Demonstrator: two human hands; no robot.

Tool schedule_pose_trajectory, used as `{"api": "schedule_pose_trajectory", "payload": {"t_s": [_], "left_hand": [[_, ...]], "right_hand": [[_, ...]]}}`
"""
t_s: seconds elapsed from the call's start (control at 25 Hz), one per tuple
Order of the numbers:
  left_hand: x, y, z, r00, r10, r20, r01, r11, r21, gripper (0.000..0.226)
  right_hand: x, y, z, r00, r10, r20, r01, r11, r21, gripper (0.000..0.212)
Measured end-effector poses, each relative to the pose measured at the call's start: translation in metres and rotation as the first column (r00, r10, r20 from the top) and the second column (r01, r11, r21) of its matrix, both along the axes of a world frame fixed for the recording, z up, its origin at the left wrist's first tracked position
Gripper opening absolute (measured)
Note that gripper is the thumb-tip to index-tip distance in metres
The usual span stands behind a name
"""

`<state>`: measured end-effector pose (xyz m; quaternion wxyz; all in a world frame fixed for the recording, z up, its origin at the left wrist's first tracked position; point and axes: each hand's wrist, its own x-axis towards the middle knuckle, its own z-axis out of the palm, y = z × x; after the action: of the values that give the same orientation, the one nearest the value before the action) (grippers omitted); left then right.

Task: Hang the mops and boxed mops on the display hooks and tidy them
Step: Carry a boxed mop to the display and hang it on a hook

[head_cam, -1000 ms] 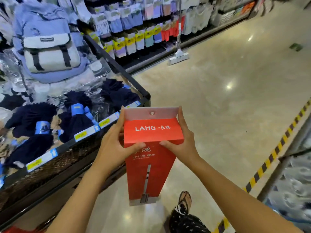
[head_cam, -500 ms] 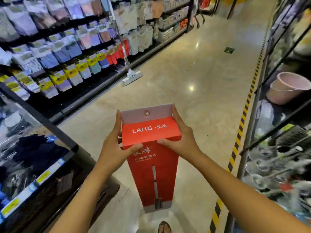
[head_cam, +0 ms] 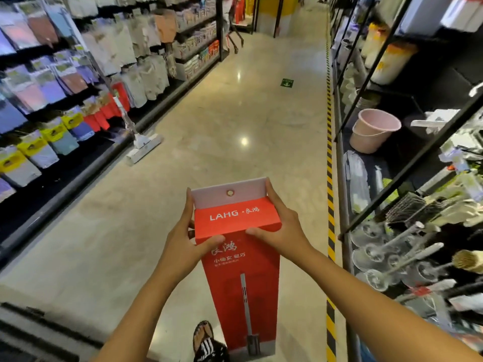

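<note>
A tall red boxed mop (head_cam: 243,278) marked LAHG hangs upright in front of me, its white hang tab with a metal eyelet at the top. My left hand (head_cam: 183,241) grips the box's upper left side, thumb across the front. My right hand (head_cam: 282,228) grips the upper right side, fingers behind the tab. A loose flat mop (head_cam: 139,146) leans against the left shelving, its white head on the floor.
Shelves of packaged clothing (head_cam: 60,105) line the left of the aisle. On the right, black racks hold pink buckets (head_cam: 371,131), brushes and clear plungers (head_cam: 392,257), edged by yellow-black floor tape (head_cam: 329,184). My sandalled foot (head_cam: 206,340) stands beside the box.
The view has swung right, from the left bin of dark goods toward the aisle and the right racks. Both hands keep the same hold on the box.
</note>
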<state>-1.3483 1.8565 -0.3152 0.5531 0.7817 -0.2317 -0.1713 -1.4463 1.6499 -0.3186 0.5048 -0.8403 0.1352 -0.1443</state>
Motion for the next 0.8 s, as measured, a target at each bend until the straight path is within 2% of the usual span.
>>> {"api": "schedule_pose_trajectory", "payload": {"t_s": [0.24,0.44,0.56,0.8], "left_hand": [[0.116,-0.029,0.0,0.994,-0.113,-0.002,0.113,0.994,-0.009,0.106],[0.197,-0.09,0.003,0.952,-0.307,0.02,0.306,0.951,0.033,0.11],[0.235,-0.141,0.0,0.926,-0.373,0.05,0.37,0.927,0.065,0.109],[0.312,-0.279,-0.023,0.905,-0.426,0.009,0.424,0.903,0.072,0.112]], "right_hand": [[0.09,-0.011,-0.002,0.992,-0.128,0.005,0.128,0.992,0.014,0.108],[0.138,-0.045,-0.011,0.947,-0.318,0.054,0.315,0.947,0.064,0.109],[0.163,-0.082,-0.019,0.915,-0.398,0.072,0.391,0.916,0.093,0.109],[0.228,-0.208,-0.037,0.88,-0.473,0.053,0.465,0.878,0.112,0.105]]}}
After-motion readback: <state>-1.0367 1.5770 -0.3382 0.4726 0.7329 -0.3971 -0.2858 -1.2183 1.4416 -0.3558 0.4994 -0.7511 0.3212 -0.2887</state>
